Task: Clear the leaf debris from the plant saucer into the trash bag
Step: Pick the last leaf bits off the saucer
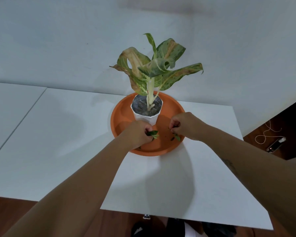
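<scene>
Pinching leaf scraps (153, 134) in left grip (140, 132); right grip (183, 125) seemingly closed on scrap, over saucer (120, 115).

Orange saucer (120, 106), white pot (144, 118), mottled foliage on a white table (58, 151).
The plant's leaves (162, 67) are green speckled with cream, browning at the edges; green leaf scraps (153, 134) lie on the orange; the floor (10, 212) is dark brown.
</scene>
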Demonstrator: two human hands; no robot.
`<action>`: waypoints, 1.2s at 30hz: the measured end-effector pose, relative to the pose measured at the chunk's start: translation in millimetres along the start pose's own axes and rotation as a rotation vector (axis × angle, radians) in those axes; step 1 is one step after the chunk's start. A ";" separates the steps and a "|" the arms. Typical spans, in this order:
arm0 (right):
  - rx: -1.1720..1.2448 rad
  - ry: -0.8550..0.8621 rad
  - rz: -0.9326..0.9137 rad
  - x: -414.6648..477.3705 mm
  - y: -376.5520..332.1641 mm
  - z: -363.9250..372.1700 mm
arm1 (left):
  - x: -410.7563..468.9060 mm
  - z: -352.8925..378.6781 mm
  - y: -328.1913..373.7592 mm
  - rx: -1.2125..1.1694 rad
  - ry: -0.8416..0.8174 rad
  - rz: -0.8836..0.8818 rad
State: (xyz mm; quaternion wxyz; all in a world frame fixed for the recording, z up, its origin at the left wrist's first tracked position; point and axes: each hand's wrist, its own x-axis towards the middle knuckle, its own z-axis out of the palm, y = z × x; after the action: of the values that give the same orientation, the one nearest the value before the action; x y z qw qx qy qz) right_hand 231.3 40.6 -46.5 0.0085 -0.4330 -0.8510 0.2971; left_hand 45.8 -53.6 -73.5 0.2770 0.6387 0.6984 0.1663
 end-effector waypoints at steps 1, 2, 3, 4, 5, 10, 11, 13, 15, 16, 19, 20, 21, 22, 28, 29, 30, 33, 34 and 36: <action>-0.034 -0.035 -0.016 0.6 1.1 0.2 | 0.4 -2.6 -1.0 0.008 -0.002 0.001; -0.077 -0.079 -0.031 1.8 1.2 1.2 | 0.0 -5.9 -3.5 0.034 -0.016 -0.002; -0.117 -0.128 -0.042 3.3 -0.7 2.1 | -1.1 -10.0 -6.6 0.073 -0.045 -0.008; -0.148 -0.181 -0.052 4.1 -1.8 2.7 | -2.1 -12.4 -8.6 0.119 -0.088 -0.021; -0.175 -0.232 -0.061 4.9 -3.2 3.0 | -3.1 -14.1 -10.4 0.160 -0.133 -0.041; -0.298 -0.342 -0.058 10.2 -9.5 6.2 | -9.6 -13.9 -9.0 0.196 -0.238 -0.103; -0.317 -0.345 -0.057 11.7 -10.0 7.6 | -9.9 -13.5 -7.3 0.203 -0.249 -0.113; -0.337 -0.358 -0.050 13.9 -11.7 10.4 | -8.7 -12.9 -7.4 0.215 -0.257 -0.123; -0.345 -0.377 -0.065 16.2 -13.4 11.6 | -8.1 -12.8 -9.6 0.211 -0.249 -0.141; -0.341 -0.377 -0.067 16.7 -13.4 11.7 | -7.3 -13.2 -10.3 0.201 -0.246 -0.144; -0.254 -0.336 -0.065 17.4 -8.0 10.6 | -9.4 -14.1 -12.0 0.138 -0.219 -0.167; -0.181 -0.306 -0.050 17.4 -5.4 9.0 | -10.1 -15.2 -12.9 0.100 -0.192 -0.176; -0.092 -0.262 -0.030 17.0 -3.9 6.5 | -10.8 -17.4 -14.1 0.044 -0.152 -0.189; 0.004 -0.206 -0.008 17.2 -2.4 4.0 | -11.1 -19.7 -15.6 -0.027 -0.101 -0.204; 0.415 0.013 0.087 15.5 -0.4 -7.9 | -17.2 -29.0 -23.7 -0.346 0.106 -0.305; 0.430 0.014 0.086 14.2 -0.9 -9.6 | -18.6 -30.0 -25.5 -0.357 0.107 -0.307; 0.433 0.008 0.088 13.0 -1.1 -11.0 | -20.3 -30.7 -27.3 -0.372 0.107 -0.309; 0.267 -0.092 0.078 10.3 -0.8 -12.5 | -21.8 -32.5 -30.3 -0.402 0.118 -0.313; 0.168 -0.144 0.066 9.1 -1.7 -11.1 | -21.1 -31.4 -30.1 -0.391 0.111 -0.311; 0.007 -0.229 0.033 7.0 -4.3 -4.0 | -18.1 -26.2 -26.1 -0.332 0.072 -0.299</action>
State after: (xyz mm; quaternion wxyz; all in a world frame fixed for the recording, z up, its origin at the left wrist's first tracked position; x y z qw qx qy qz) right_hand 224.9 45.8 -42.7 -0.0922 -0.4101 -0.8380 0.3479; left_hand 9.7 -71.6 -64.9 0.3745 0.4676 0.7577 0.2589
